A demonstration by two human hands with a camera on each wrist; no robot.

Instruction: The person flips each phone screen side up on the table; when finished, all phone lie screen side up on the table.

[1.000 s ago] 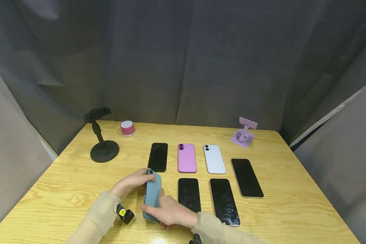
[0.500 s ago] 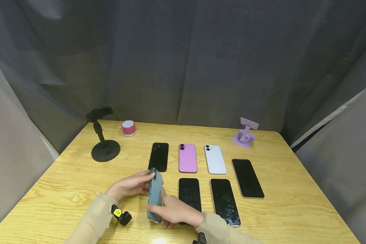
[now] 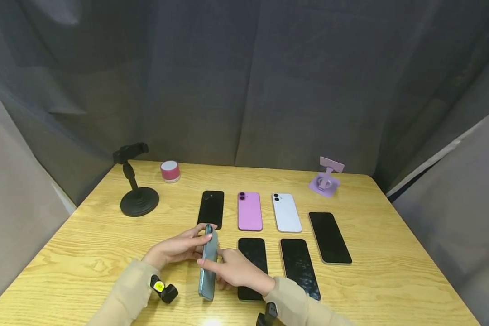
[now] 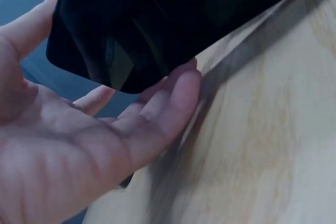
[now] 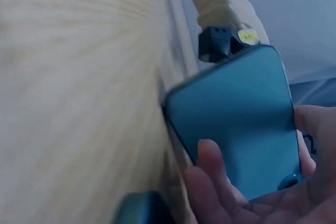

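Observation:
Both hands hold a teal smartphone (image 3: 207,276), tipped up on its long edge over the table. My left hand (image 3: 173,250) grips its far end, thumb on the upper edge. In the left wrist view the phone's dark screen (image 4: 157,30) faces my left palm, with fingertips at the opposite edge. My right hand (image 3: 242,270) grips it around the middle from the right, thumb over the upper edge. Its teal back (image 5: 236,108) faces the right wrist camera, with a camera lens (image 5: 288,181) near the right fingers. Just beyond the left fingertips lies a black phone (image 3: 210,208).
A pink phone (image 3: 250,212) and a white phone (image 3: 287,213) lie back up. Three phones lie screen up: one (image 3: 251,253) beside my right hand, another (image 3: 300,267), and one (image 3: 330,237) farther right. Behind stand a black phone stand (image 3: 138,201), a pink cylinder (image 3: 170,172) and a purple stand (image 3: 325,181).
Both hands have tilted the teal phone from showing its back to standing on edge, and it has shifted slightly right. The other phones lie where they were.

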